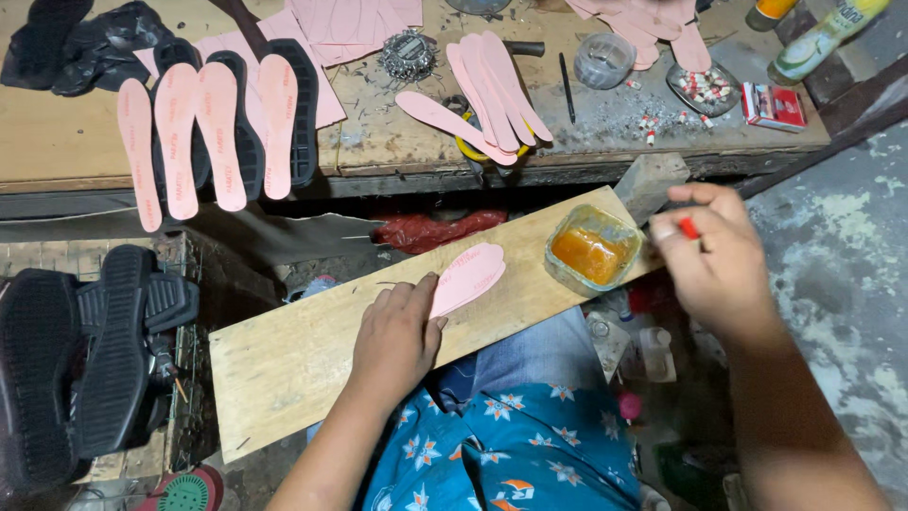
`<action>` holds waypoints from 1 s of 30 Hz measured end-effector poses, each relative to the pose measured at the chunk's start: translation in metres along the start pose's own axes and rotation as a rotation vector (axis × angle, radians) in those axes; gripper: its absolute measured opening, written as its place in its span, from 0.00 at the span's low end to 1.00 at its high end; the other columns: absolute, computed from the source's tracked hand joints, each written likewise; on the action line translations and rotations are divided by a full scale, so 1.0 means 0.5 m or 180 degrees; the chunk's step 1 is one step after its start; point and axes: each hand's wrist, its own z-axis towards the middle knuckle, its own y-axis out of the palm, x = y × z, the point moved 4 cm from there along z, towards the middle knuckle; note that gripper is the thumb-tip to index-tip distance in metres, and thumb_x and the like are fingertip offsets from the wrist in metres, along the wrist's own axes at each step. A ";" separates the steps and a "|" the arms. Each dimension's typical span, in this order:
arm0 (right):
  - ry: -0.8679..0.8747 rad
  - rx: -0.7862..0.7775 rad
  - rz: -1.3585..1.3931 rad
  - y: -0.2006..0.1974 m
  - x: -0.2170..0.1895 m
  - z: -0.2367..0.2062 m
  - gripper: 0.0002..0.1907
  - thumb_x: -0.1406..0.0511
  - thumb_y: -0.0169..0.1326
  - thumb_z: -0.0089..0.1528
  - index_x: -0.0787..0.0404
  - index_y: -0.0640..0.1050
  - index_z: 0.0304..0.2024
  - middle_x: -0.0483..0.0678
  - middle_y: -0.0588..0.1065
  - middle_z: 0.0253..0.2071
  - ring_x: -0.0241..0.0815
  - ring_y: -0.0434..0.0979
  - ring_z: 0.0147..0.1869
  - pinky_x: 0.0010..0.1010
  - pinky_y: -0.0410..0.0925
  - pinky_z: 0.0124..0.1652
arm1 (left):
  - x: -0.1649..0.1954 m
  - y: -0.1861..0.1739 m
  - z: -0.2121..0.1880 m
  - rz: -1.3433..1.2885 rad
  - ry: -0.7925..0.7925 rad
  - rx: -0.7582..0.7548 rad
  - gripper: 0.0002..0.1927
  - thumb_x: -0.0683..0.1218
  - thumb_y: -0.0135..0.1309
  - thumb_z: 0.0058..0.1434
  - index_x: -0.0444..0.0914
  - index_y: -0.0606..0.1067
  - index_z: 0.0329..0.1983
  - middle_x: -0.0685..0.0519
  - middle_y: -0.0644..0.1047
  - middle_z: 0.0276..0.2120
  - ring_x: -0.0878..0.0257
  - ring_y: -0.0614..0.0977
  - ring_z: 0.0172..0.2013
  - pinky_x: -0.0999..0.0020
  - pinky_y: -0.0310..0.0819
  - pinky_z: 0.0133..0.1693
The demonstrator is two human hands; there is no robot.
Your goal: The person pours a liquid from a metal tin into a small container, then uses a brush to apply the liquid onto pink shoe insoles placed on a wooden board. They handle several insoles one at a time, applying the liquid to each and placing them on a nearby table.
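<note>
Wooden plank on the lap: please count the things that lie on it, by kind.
Pink insoles: 2, overlapping, pressed down by the left hand
Glass bowl of orange paste: 1
Total: 3
The small red thing pinched in the right hand is not counted.

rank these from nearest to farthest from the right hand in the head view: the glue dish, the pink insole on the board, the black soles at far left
From the right hand:
1. Glue dish, square and clear with orange glue, just left of the hand on the board's right end.
2. Pink insole, mid-board, under the left hand.
3. Black soles, stacked at the far left edge.
</note>
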 end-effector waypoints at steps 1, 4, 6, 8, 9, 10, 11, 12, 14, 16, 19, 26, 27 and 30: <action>-0.0409 0.0350 0.0147 -0.018 -0.013 -0.001 0.12 0.64 0.50 0.68 0.67 0.77 0.47 0.61 0.72 0.54 0.57 0.74 0.61 0.34 0.67 0.60 | 0.000 0.000 0.000 -0.0006 -0.0005 0.0020 0.23 0.47 0.57 0.57 0.36 0.75 0.56 0.46 0.76 0.42 0.46 0.75 0.45 0.52 0.68 0.46; -0.0570 0.0111 -0.0047 -0.017 -0.020 0.003 0.11 0.66 0.49 0.72 0.65 0.79 0.51 0.58 0.73 0.49 0.53 0.74 0.56 0.33 0.67 0.58 | 0.001 -0.001 -0.009 -0.0039 -0.0114 -0.0019 0.20 0.47 0.57 0.57 0.38 0.77 0.54 0.48 0.77 0.43 0.48 0.76 0.47 0.53 0.67 0.49; -0.0199 -0.0371 0.0070 0.011 -0.007 0.015 0.12 0.64 0.52 0.68 0.65 0.79 0.48 0.55 0.77 0.47 0.50 0.78 0.51 0.34 0.69 0.53 | 0.005 -0.008 -0.019 -0.0086 -0.0059 0.0169 0.23 0.45 0.57 0.55 0.36 0.76 0.55 0.46 0.76 0.46 0.48 0.75 0.48 0.53 0.66 0.50; -0.0145 -0.0644 0.0061 0.043 0.001 0.022 0.12 0.63 0.55 0.66 0.65 0.79 0.46 0.54 0.79 0.46 0.49 0.79 0.50 0.35 0.69 0.51 | 0.006 -0.015 -0.033 -0.0092 -0.0030 0.0330 0.25 0.45 0.57 0.53 0.35 0.76 0.55 0.45 0.76 0.48 0.47 0.74 0.50 0.53 0.65 0.51; -0.0276 -0.0667 -0.0012 0.058 0.001 0.026 0.12 0.63 0.55 0.65 0.65 0.80 0.45 0.54 0.79 0.46 0.50 0.79 0.50 0.37 0.69 0.51 | 0.005 -0.019 -0.040 -0.0076 -0.0020 0.0398 0.24 0.45 0.58 0.52 0.35 0.76 0.54 0.44 0.76 0.48 0.47 0.74 0.50 0.52 0.65 0.51; -0.0405 -0.0694 -0.0080 0.070 0.000 0.029 0.12 0.63 0.56 0.65 0.65 0.80 0.45 0.55 0.79 0.46 0.51 0.78 0.50 0.38 0.69 0.51 | 0.003 -0.023 -0.047 -0.0056 -0.0014 0.0463 0.24 0.46 0.58 0.52 0.34 0.76 0.53 0.44 0.76 0.49 0.47 0.74 0.51 0.52 0.64 0.52; -0.0465 -0.0651 -0.0165 0.078 0.001 0.029 0.12 0.62 0.57 0.64 0.65 0.81 0.44 0.54 0.80 0.45 0.52 0.78 0.49 0.39 0.69 0.51 | 0.000 -0.024 -0.052 -0.0073 -0.0033 0.0471 0.23 0.46 0.58 0.53 0.35 0.77 0.53 0.45 0.76 0.49 0.48 0.74 0.51 0.52 0.64 0.52; -0.0526 -0.0612 -0.0253 0.086 0.000 0.030 0.12 0.62 0.57 0.64 0.64 0.81 0.43 0.54 0.80 0.44 0.53 0.78 0.48 0.39 0.69 0.50 | -0.003 -0.025 -0.056 -0.0093 -0.0054 0.0479 0.22 0.46 0.58 0.53 0.35 0.77 0.52 0.45 0.77 0.49 0.48 0.74 0.51 0.53 0.64 0.52; -0.0608 -0.0611 -0.0350 0.098 -0.002 0.031 0.12 0.61 0.58 0.63 0.64 0.81 0.42 0.53 0.81 0.43 0.54 0.77 0.47 0.40 0.69 0.49 | -0.011 -0.027 -0.063 -0.0152 -0.0070 0.0512 0.20 0.45 0.59 0.54 0.36 0.78 0.50 0.47 0.78 0.48 0.49 0.75 0.51 0.53 0.65 0.52; -0.0629 -0.0678 -0.0392 0.099 -0.004 0.029 0.12 0.61 0.58 0.63 0.63 0.82 0.42 0.53 0.82 0.42 0.54 0.77 0.45 0.40 0.69 0.49 | -0.016 -0.028 -0.065 -0.0248 -0.0039 0.0550 0.18 0.44 0.59 0.53 0.37 0.79 0.48 0.48 0.79 0.47 0.50 0.76 0.50 0.54 0.66 0.52; -0.0695 -0.0162 -0.0129 0.063 -0.004 0.021 0.10 0.63 0.56 0.67 0.65 0.80 0.44 0.54 0.80 0.44 0.51 0.78 0.49 0.39 0.70 0.51 | -0.020 -0.028 -0.064 -0.0255 -0.0095 0.0396 0.15 0.42 0.58 0.54 0.38 0.80 0.46 0.50 0.80 0.43 0.52 0.77 0.48 0.55 0.66 0.49; 0.0856 -0.0279 0.2121 0.042 0.053 -0.008 0.14 0.63 0.45 0.73 0.65 0.72 0.55 0.56 0.79 0.52 0.44 0.81 0.47 0.30 0.73 0.42 | 0.000 -0.035 -0.062 -0.0301 -0.0485 0.0088 0.19 0.42 0.60 0.52 0.37 0.76 0.49 0.44 0.77 0.41 0.46 0.79 0.42 0.54 0.72 0.44; 0.0803 -0.0091 0.2249 0.036 0.054 -0.014 0.14 0.62 0.43 0.74 0.65 0.70 0.56 0.57 0.78 0.53 0.45 0.81 0.49 0.31 0.74 0.43 | 0.003 -0.037 -0.071 -0.0495 -0.0643 0.0058 0.22 0.42 0.60 0.52 0.35 0.74 0.51 0.43 0.77 0.42 0.46 0.80 0.41 0.54 0.73 0.42; 0.1283 -0.0212 0.2673 0.038 0.064 -0.037 0.13 0.61 0.40 0.75 0.64 0.68 0.53 0.63 0.78 0.48 0.49 0.82 0.43 0.34 0.75 0.39 | 0.002 -0.016 -0.097 -0.1932 -0.1534 -0.0475 0.27 0.44 0.63 0.54 0.34 0.70 0.56 0.42 0.79 0.39 0.48 0.81 0.37 0.58 0.77 0.37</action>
